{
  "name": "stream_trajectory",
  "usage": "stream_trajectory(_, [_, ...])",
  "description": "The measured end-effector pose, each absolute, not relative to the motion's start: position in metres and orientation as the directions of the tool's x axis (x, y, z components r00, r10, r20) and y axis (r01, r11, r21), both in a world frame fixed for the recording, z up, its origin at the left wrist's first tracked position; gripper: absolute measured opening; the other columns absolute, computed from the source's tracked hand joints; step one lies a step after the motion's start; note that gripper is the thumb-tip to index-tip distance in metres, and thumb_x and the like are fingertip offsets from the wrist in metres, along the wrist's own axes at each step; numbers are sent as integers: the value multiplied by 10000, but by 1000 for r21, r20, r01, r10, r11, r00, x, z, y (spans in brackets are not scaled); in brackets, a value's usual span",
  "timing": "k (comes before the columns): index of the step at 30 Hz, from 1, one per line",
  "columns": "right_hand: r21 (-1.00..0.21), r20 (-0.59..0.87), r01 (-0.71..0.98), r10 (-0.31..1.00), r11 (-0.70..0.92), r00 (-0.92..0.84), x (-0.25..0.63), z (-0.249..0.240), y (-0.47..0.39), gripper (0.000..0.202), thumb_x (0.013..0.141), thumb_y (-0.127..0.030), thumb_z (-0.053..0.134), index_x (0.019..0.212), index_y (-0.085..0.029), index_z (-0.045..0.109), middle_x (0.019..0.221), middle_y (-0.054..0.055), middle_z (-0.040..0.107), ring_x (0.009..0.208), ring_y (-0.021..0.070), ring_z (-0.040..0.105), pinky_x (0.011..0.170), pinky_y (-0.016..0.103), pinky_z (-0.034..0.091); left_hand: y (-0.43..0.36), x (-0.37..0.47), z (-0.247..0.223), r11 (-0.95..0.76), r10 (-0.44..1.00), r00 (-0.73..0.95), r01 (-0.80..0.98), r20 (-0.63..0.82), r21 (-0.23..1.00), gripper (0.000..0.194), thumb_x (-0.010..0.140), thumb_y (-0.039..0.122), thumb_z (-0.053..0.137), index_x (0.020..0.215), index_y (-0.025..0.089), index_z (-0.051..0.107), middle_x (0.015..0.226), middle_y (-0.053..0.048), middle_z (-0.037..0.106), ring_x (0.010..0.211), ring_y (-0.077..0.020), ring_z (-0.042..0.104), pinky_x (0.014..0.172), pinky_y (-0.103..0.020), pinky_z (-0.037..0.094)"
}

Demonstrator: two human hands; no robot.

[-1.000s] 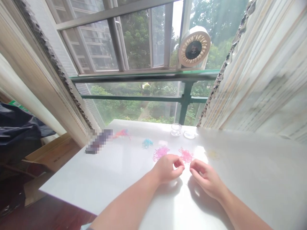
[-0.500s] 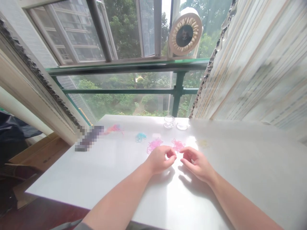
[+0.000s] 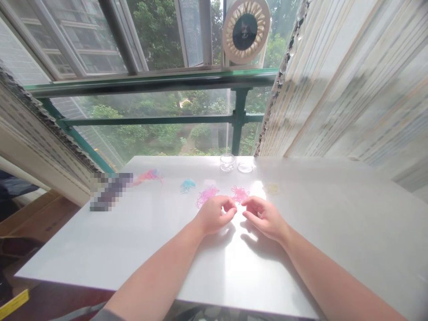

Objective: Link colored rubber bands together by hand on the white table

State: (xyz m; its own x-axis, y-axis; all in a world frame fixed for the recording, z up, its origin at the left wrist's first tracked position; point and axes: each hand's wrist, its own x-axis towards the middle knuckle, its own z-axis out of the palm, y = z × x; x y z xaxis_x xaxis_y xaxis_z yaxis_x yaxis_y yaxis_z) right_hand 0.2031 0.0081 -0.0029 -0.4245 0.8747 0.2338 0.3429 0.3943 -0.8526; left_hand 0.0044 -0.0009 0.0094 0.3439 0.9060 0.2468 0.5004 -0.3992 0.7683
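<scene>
My left hand hovers over the white table, thumb and index finger brought together in a ring. Whatever lies in that pinch, if anything, is too small to make out. Facing it, my right hand has its fingers curved and a gap between index finger and thumb, with nothing visible in them. Just beyond the fingertips sits a pile of bright pink bands, thin and looped like small rubber bands. A pile of purple-pink bands lies behind my left hand, partly covered by it.
Farther off are blue bands, pale yellow bands and a mixed pink-orange bunch. A clear round container and a clear round dish or lid stand near the back edge of the white table. A pixelated dark object lies left.
The whole view has shifted, so the table and hands appear a little farther left and higher. Both hands keep nearly the same pose and spacing.
</scene>
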Motion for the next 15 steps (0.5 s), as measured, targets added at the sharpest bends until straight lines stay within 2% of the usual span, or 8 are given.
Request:
stream_trajectory(5, [-827, 241, 364, 855, 428, -459, 201, -1, 8, 128, 839, -270, 501, 780, -194, 585, 697, 7, 605, 629, 137, 524, 600, 264, 429, -1, 5, 9, -389, 910, 339, 505, 237, 771, 93, 780, 210, 537, 739, 170, 611, 735, -9, 648, 676, -117, 577, 607, -225, 418])
stream_trajectory(15, [-822, 239, 375, 858, 428, -455, 203, -1, 9, 140, 865, -265, 474, 771, -199, 553, 688, -6, 580, 628, 132, 516, 615, 260, 420, -2, 5, 9, -394, 909, 339, 510, 243, 764, 110, 789, 218, 529, 728, 170, 608, 729, -2, 647, 678, -113, 570, 615, -225, 415])
